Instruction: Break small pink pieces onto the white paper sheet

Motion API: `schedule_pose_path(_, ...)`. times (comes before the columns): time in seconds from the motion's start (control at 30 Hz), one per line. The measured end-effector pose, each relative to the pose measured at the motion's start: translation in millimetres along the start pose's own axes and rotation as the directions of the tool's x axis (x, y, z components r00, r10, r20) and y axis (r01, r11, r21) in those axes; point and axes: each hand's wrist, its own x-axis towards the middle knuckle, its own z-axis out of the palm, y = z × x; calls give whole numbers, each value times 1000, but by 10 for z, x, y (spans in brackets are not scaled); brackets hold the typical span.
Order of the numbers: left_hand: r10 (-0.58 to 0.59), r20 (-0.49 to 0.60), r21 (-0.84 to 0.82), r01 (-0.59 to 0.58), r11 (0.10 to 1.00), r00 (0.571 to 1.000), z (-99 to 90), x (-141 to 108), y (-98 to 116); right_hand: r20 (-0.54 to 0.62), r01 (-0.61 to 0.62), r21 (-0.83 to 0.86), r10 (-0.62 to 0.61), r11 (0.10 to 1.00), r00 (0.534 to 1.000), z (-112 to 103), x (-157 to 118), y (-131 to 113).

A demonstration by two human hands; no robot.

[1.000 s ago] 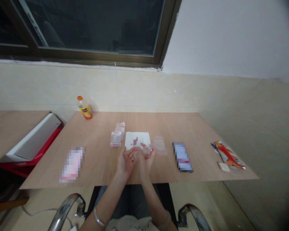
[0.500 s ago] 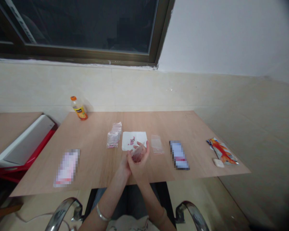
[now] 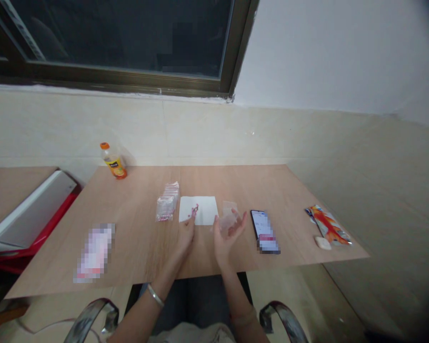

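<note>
My left hand (image 3: 186, 234) is closed at the lower left edge of a white sheet (image 3: 207, 209), its fingertips beside a few small pink pieces (image 3: 194, 209). Whether any piece is between those fingers is too small to tell. My right hand (image 3: 225, 240) holds a clear plastic bag (image 3: 227, 221), thumb and fingers spread around it. Part of that bag overlaps another flat clear bag (image 3: 230, 206) lying on the table behind, and the border between them is hard to make out.
Filled clear bags (image 3: 167, 204) lie overlapped left of the sheet. A phone (image 3: 264, 231) is on the right, with an orange packet (image 3: 330, 226) and a white case (image 3: 323, 243) farther over. A blurred phone-shaped item (image 3: 95, 252) lies left; a juice bottle (image 3: 114, 162) stands at the back.
My hands were together around the clear bag and have come apart. The left moved to the pink pieces, while the right carried the bag to the right.
</note>
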Motion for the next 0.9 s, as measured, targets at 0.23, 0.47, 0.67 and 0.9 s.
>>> schedule_pose_path(0.23,194,-15,440,-168,882,981,-109,725,6,153,173,-637,-97,751,983,-288,459,767)
schedule_pose_path(0.47,304,12,607,-249,754,952,-100,904,-186,310,320,-817,-102,479,945,-230,462,1185)
schedule_pose_path(0.67,382,23,668,-299,682,924,-132,854,-237,441,438,-826,-78,356,894,-196,463,1233)
schedule_pose_path(0.9,425,141,680,-399,615,894,-101,845,-216,528,519,-800,-57,303,847,-225,485,1210)
